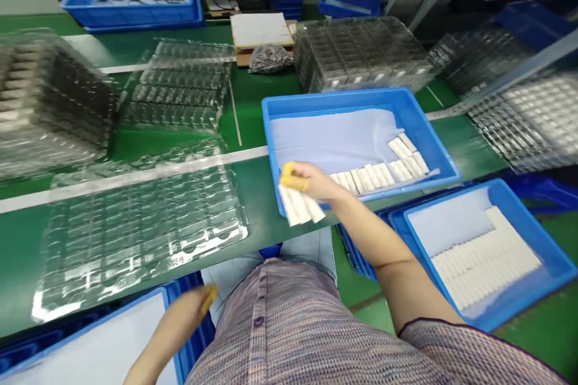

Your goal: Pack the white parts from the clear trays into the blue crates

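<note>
My right hand (307, 181), with yellow finger cots on its fingertips, grips a small bunch of white rectangular bars (300, 204) at the near edge of a blue plastic tray (361, 102). The tray is lined with pale blue cloth, and a row of similar white bars (379, 175) lies along its front right side, close to my hand. My left hand (185, 313) is blurred, low by my lap, above a white-lined blue tray (90, 337). A yellow finger cot shows on it.
A green work bench (253, 204) runs across the view, with large clear plastic blister trays (139, 240) and stacks of them (361, 54) on it. To the lower right, a blue tray (492, 192) holds packed white bars. Further blue trays stand behind.
</note>
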Demonstrator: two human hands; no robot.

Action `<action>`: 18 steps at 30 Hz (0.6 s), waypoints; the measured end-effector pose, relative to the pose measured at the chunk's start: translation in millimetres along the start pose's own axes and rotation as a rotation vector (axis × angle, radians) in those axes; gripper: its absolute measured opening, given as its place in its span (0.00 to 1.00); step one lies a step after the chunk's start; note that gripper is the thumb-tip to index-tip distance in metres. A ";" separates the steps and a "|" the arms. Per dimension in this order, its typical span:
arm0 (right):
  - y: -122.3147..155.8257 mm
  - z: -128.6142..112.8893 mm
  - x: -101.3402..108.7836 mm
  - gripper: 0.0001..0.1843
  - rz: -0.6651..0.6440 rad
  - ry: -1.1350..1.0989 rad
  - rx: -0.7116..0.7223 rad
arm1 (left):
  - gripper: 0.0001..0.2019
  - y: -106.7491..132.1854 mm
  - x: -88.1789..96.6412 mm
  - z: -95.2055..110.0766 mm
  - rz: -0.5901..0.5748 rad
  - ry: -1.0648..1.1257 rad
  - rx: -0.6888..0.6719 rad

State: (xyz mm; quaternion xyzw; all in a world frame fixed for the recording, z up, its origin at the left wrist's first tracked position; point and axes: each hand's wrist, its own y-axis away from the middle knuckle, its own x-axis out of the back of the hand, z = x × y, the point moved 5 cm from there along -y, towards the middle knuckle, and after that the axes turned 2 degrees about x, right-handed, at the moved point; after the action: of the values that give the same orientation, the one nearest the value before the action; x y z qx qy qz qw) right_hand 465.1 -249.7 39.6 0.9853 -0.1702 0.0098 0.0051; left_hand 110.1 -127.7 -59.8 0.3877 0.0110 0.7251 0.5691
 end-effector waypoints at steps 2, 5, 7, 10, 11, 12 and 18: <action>0.3 -2.5 -37.2 0.25 -0.128 -0.037 0.066 | 0.29 -33.2 -4.7 28.9 -0.087 0.407 -0.043; 6.7 2.1 -75.6 0.23 -0.245 0.147 0.088 | 0.40 -71.2 -29.5 95.7 -0.316 1.002 -0.091; 15.5 6.3 -82.6 0.20 -0.217 0.398 0.054 | 0.30 -84.5 -53.7 134.0 -0.434 1.107 -0.007; 34.2 1.7 -67.1 0.14 -0.110 0.669 0.032 | 0.24 -93.9 -80.1 170.6 -0.495 1.175 0.091; 41.1 -2.9 -55.7 0.12 -0.102 0.696 0.056 | 0.24 -95.7 -84.4 177.1 -0.494 1.192 0.111; 47.9 -8.3 -39.2 0.11 -0.092 0.704 0.086 | 0.24 -97.1 -86.6 181.4 -0.490 1.207 0.129; 106.6 -12.3 196.6 0.15 0.609 1.104 -0.433 | 0.24 -96.2 -72.8 189.0 -0.453 1.316 0.139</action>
State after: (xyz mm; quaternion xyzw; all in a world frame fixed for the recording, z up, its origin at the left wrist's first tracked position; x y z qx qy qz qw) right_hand 614.3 -415.9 56.7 0.7204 -0.4115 0.4793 0.2863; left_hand 301.1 -234.9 -11.6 -0.1086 0.4802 0.6704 0.5552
